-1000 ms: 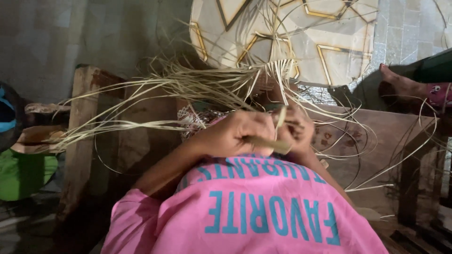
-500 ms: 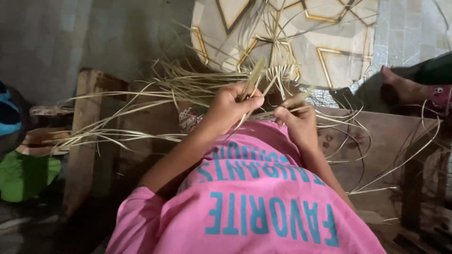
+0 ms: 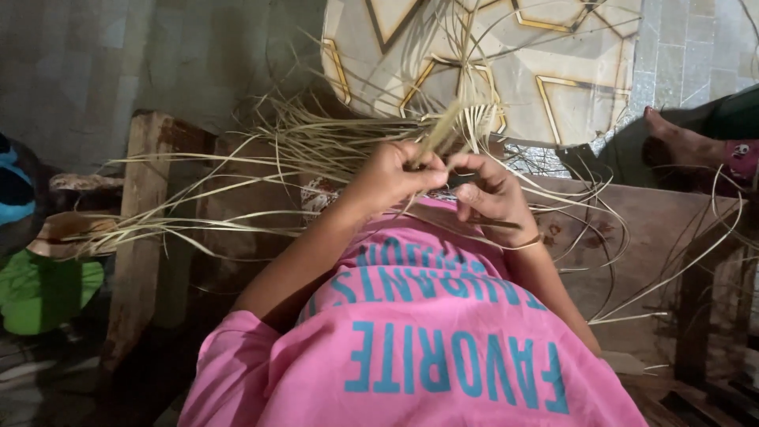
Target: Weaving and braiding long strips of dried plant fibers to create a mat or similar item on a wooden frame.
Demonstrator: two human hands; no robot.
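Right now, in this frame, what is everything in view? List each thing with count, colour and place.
straw strips: many, pale tan, fanned out from the hands to the left, top and right
wooden frame: one, brown, left upright post and crosspiece under the strips
wooden board: one, brown, right of the hands
patterned tile floor: cream with gold lines, top centre
green object: one, lower left, kind unclear
blue object: one, far left edge, partly cut off
another person's foot: one, upper right
pink shirt: one, with blue lettering, bottom centre
bangle: one, thin, on the right wrist
left hand: pinching a strip
right hand: fingers on the strips, beside the left
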